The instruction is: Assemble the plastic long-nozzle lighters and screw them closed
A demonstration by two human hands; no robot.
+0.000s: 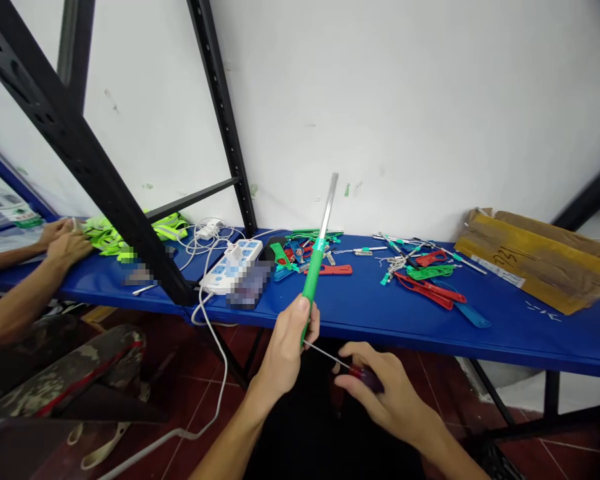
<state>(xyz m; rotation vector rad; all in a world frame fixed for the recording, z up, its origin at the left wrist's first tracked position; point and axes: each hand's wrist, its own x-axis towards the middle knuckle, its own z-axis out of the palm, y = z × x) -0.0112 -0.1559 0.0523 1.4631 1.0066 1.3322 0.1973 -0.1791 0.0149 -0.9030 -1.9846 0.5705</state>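
Observation:
A rod with a green handle and a shiny silver upper part [329, 210] points up and slightly right. My left hand [286, 343] is closed around the lower part of its green handle. A screwdriver [363, 375] with a dark red handle is gripped in the curled fingers of my right hand [395, 393]. Its thin shaft runs leftward, and the tip meets the lower end of the green handle beside my left fingers. Whether the tip sits in a screw is too small to tell. Both hands are in front of the blue table's near edge, above my lap.
On the blue table [340, 307] lie red, green and blue flat plastic pieces [427, 290] and thin metal rods. A taped cardboard box [540, 257] stands right; a white power strip [230, 267] and cables lie left. Past a black shelf post [145, 233], another person's hands [67, 240] rest beside yellow-green fabric.

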